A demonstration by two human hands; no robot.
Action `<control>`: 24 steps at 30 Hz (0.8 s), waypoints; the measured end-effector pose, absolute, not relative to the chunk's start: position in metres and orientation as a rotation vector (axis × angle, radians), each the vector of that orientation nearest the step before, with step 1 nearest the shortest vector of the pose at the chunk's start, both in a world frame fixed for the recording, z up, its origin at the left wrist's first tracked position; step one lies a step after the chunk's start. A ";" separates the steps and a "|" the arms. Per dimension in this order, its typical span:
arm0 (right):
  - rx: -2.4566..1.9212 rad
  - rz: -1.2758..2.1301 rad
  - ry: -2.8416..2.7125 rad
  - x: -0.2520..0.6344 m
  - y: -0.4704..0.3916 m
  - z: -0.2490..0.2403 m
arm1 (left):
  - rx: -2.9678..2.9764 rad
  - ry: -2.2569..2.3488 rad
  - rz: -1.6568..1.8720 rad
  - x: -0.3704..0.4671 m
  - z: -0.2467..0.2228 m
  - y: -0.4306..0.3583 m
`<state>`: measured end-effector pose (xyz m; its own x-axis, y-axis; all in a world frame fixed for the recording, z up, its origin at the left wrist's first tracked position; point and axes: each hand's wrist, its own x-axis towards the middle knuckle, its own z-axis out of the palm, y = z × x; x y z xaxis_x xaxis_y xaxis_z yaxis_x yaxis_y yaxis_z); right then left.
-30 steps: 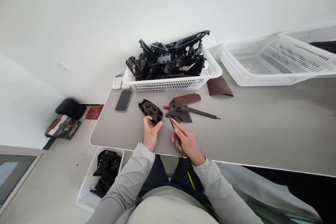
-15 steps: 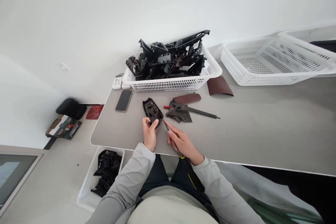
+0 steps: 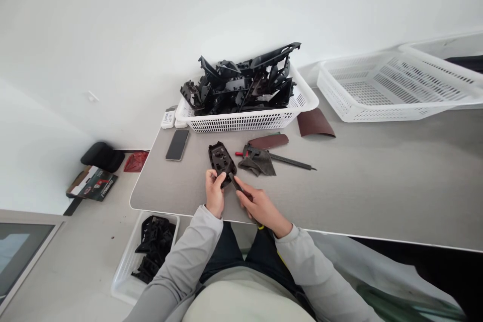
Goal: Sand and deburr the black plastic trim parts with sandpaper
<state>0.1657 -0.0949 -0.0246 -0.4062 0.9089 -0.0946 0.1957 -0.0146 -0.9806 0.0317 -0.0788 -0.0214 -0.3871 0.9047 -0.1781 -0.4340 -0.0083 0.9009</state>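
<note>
My left hand [image 3: 215, 192] is closed round the near end of a black plastic part [image 3: 222, 157], thumb on top, and tilts it above the table. In my right hand [image 3: 260, 205] is a slim dark file [image 3: 237, 184] with a bit of yellow at its handle. The file's tip meets the near right edge of the plastic part, close to my left thumb. Just right of the part lie a grey cloth [image 3: 259, 163], a caliper [image 3: 290, 161] with a red end, and a strip of brown sandpaper [image 3: 268, 141].
A white basket [image 3: 241, 123] heaped with black plastic parts stands at the back. Further right are white baskets [image 3: 396, 113] and a brown sheet [image 3: 316, 123]. A phone [image 3: 177, 145] lies left. Below the table's left edge sits a white bin [image 3: 123, 274] of black parts.
The plastic part has shifted slightly right and turned a little. The file has rolled so its flat, broader face shows, and its tip has moved left onto the part's edge.
</note>
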 end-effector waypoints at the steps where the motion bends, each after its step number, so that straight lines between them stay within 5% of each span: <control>1: -1.145 1.475 -1.671 0.166 -0.095 -0.024 | 0.582 1.191 1.617 0.032 -0.021 -0.079; 24: -1.096 1.521 -1.041 0.161 -0.085 -0.020 | 0.699 0.969 1.443 0.037 -0.014 -0.084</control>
<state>0.1607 -0.0848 -0.0200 -0.1398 0.9785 -0.1515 -0.2127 -0.1791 -0.9606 0.0369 -0.0841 -0.0141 -0.1176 0.9857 -0.1204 -0.4844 0.0489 0.8735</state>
